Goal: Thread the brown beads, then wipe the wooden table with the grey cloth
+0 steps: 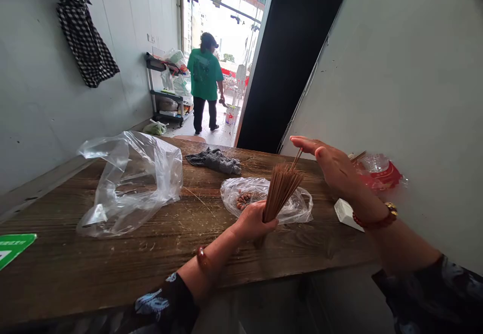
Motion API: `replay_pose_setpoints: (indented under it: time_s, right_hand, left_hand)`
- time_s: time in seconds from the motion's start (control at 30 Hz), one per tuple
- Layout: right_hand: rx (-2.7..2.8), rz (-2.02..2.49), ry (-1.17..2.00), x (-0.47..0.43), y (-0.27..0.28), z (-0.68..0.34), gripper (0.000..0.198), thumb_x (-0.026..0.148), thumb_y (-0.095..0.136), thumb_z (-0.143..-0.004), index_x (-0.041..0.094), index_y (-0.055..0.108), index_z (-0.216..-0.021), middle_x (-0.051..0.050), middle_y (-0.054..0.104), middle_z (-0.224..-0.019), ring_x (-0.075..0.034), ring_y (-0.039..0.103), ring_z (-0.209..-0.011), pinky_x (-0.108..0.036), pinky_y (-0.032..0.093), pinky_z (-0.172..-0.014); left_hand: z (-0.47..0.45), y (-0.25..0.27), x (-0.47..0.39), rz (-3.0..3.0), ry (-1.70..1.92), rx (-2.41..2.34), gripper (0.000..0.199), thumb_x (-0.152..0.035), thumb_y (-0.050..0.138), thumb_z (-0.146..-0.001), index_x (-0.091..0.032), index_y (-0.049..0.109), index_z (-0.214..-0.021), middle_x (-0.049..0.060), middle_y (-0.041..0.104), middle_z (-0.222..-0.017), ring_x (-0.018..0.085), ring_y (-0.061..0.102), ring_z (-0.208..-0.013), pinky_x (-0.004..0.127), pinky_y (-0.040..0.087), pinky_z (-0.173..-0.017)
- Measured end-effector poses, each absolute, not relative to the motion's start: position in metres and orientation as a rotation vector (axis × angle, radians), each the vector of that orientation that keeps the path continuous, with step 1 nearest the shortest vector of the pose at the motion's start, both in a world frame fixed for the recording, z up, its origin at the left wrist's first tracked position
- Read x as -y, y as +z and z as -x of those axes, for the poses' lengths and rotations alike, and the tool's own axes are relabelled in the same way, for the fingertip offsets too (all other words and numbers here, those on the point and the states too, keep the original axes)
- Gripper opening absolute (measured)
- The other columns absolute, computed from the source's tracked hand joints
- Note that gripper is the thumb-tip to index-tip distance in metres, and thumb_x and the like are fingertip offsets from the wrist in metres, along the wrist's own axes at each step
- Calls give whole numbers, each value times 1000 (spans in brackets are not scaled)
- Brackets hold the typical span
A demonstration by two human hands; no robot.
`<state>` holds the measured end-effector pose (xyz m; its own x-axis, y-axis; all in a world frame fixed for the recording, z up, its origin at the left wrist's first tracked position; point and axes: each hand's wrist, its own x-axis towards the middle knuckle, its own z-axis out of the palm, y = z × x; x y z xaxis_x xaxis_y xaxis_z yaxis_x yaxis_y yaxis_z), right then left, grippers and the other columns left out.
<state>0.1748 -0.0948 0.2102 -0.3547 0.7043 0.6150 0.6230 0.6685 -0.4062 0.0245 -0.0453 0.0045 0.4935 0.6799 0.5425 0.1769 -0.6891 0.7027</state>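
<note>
My left hand [253, 221] is wrapped round the lower part of a bundle of thin brown sticks [282, 189], which leans to the right above the table. One or two sticks stand up higher than the others at the top. My right hand [332, 165] is up beside them, its fingers stretched out together and the thumb apart. The tip of the raised sticks meets or passes just by its fingers; I cannot tell which. Behind the bundle lies a clear plastic bag [298, 208] with small reddish-brown pieces [244, 199] in or on it.
On the wooden table [158, 258] are a large open plastic bag [132, 188], a dark grey cloth [214, 161], a white box [347, 214] and red packaging [385, 175] by the right wall. A person in green [206, 75] stands near the doorway, beside a shelved cart [168, 92].
</note>
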Motion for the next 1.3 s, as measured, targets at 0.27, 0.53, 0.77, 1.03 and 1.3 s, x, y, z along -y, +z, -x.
replay_pose_setpoints:
  time_s: [0.27, 0.53, 0.77, 1.03, 1.3]
  right_hand:
    - [1836, 1025, 395, 91, 205, -171, 39, 53, 51, -93, 31, 63, -124, -4, 63, -132, -22, 65, -112, -44, 52, -99]
    - [1690, 1093, 324, 79, 203, -173, 18, 39, 71, -81, 24, 75, -88, -3, 73, -86, -18, 69, -83, -32, 59, -74]
    - [1697, 1128, 390, 83, 211, -174, 18, 36, 75, -76, 25, 76, -89, -1, 72, -85, -14, 66, -75, -28, 57, -66]
    - [1546, 1103, 643, 82, 206, -173, 19, 37, 79, -71, 24, 75, -84, -1, 70, -83, -12, 63, -76, -23, 51, -60]
    - [1601, 1145, 583, 81, 207, -173, 20, 39, 80, -71, 22, 73, -80, 2, 63, -68, -9, 57, -61, -22, 49, -54]
  left_hand:
    - [-24, 6, 46, -2136, 1136, -733, 20, -18, 60, -68, -19, 42, -61, -4, 46, -65, 11, 43, -62, 24, 31, -58]
    - [-24, 7, 49, -2158, 1153, -712, 23, -15, 60, -68, -19, 39, -60, -5, 44, -64, 10, 42, -60, 23, 31, -57]
    - [-21, 10, 48, -2189, 1154, -741, 19, -16, 61, -67, -19, 44, -59, -4, 46, -66, 10, 43, -61, 24, 32, -58]
    - [-21, 7, 43, -2172, 1129, -753, 18, -17, 62, -67, -18, 45, -60, -4, 47, -66, 11, 45, -63, 24, 32, -59]
    - [-20, 11, 45, -2162, 1089, -756, 20, -22, 69, -66, -18, 50, -64, -4, 52, -71, 12, 49, -67, 24, 36, -64]
